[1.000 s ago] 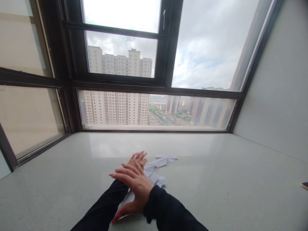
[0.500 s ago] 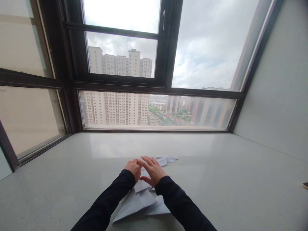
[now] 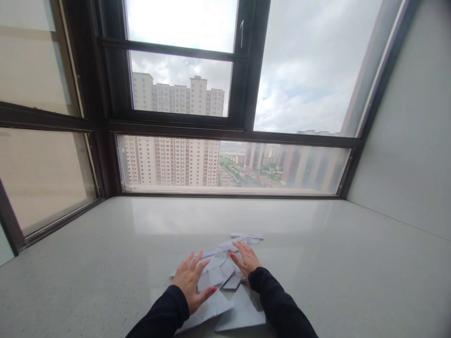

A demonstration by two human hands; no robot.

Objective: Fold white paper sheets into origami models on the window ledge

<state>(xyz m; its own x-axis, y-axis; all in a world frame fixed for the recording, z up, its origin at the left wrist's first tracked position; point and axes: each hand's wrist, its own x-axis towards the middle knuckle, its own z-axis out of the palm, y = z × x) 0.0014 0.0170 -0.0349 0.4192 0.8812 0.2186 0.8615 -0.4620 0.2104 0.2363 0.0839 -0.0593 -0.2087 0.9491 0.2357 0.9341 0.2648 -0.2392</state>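
My left hand [image 3: 190, 280] lies flat with its fingers spread wide on a pile of folded white paper pieces [image 3: 218, 272]. It holds nothing; it only presses down on the paper. My thumb sticks out toward my other hand and touches a big folded white paper sheet with pointed corners [image 3: 225, 313], which lies just under my wrists, close to me.

My right hand [image 3: 246, 258] lies flat too, fingers open, on the far right part of the same pile. It grips nothing. The small paper pieces sit between my two hands and under my fingers. A few more small white paper bits [image 3: 246, 237] lie just past my right fingertips, farther from me.

Both my arms wear dark long sleeves [image 3: 278, 305].

All the paper lies on a smooth, pale grey stone ledge [image 3: 105, 263], which goes on to both sides of my hands. Far past my hands stands a big window with a dark frame [image 3: 243, 70]. Through the glass I see tall pale tower blocks [image 3: 169, 159] and a cloudy sky. A plain grey wall [image 3: 405, 141] stands well off to the right of my right hand.
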